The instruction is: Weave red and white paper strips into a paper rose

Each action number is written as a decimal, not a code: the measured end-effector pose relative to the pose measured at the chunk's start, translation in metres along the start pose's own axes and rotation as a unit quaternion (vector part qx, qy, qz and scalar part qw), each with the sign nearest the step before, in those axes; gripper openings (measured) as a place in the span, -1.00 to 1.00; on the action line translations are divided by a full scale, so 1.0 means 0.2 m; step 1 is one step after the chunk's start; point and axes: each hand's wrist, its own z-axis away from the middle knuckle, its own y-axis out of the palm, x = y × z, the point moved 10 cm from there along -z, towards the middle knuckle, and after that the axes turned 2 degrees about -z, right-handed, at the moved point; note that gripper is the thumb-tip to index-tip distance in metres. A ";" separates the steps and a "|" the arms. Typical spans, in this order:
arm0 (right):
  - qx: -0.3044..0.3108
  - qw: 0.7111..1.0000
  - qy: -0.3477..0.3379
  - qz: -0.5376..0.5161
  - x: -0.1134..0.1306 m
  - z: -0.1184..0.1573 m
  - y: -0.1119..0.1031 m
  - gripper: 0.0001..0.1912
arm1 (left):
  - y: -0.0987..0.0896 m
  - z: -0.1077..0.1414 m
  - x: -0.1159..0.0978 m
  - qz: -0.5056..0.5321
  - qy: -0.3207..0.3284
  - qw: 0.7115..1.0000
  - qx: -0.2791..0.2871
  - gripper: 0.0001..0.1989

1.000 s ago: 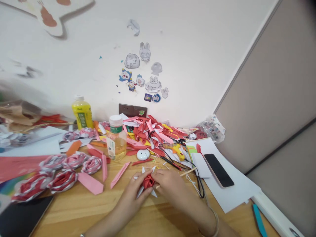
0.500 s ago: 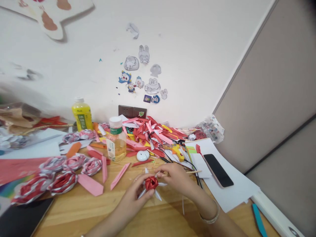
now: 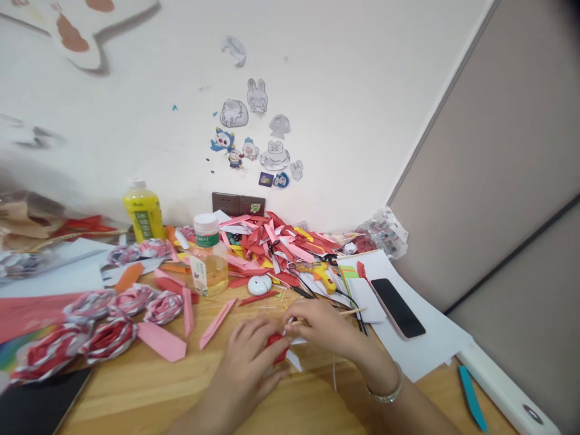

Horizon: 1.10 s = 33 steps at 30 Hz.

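Between my hands is a folded red paper flower (image 3: 280, 353) with white pointed strips around it, partly covered by my fingers. My left hand (image 3: 251, 362) wraps round the flower from the left, its back facing up. Against the flower's right side, my right hand (image 3: 317, 326) is closed around a thin wooden stick (image 3: 353, 312), whose far end sticks out to the right. A white paper strip (image 3: 293, 360) shows below the fingers. On the table just beyond lie a white earbud case (image 3: 260, 284) and a folded pink paper strip (image 3: 217, 324).
A heap of red and pink paper strips (image 3: 272, 241) lies against the wall, with a yellow glue gun (image 3: 324, 277) at its front. Two bottles, one clear (image 3: 209, 266) and one yellow (image 3: 144, 211), stand left. Right is a phone (image 3: 399, 308); braided rosettes (image 3: 109, 338) lie left.
My left hand has turned over and closed further round the flower, hiding more of it and its white strips. My right hand keeps the stick in nearly the same place.
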 end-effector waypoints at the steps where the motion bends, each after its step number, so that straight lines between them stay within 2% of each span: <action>1: 0.006 1.000 -0.003 0.005 0.00 0.00 0.01 -0.89 | 0.01 0.00 -0.02 0.007 0.013 1.000 0.002 -0.68; 4: 0.010 1.000 -0.004 0.008 -0.01 -0.01 0.03 -0.88 | 0.01 -0.01 -0.04 0.026 0.022 0.999 -0.006 -0.70; 9: 0.013 1.000 -0.009 0.021 0.00 0.00 0.04 -0.87 | 0.02 0.01 -0.02 0.040 -0.011 0.999 -0.010 -0.65; 13: 0.026 0.999 -0.009 0.018 0.00 0.00 0.04 -0.88 | 0.03 0.02 -0.03 0.047 -0.014 0.999 -0.015 -0.67; 20: 0.054 0.998 -0.023 -0.014 -0.01 0.01 0.05 -0.87 | 0.04 0.02 -0.05 0.073 -0.023 0.997 0.003 -0.70; 24: 0.037 0.998 0.017 -0.037 -0.04 0.01 0.01 -0.87 | 0.06 0.01 -0.03 0.083 -0.049 0.995 0.026 -0.67; 26: 0.036 0.997 0.034 -0.059 -0.05 0.02 0.00 -0.81 | 0.06 0.02 -0.01 0.084 -0.057 0.994 0.028 -0.62; 28: 0.037 0.995 0.037 -0.087 -0.04 0.02 0.00 -0.77 | 0.06 0.02 -0.01 0.085 -0.057 0.994 0.028 -0.59; 33: 0.019 0.995 0.035 -0.096 -0.02 0.02 -0.02 -0.84 | 0.03 0.02 0.01 0.093 -0.068 0.993 0.017 -0.66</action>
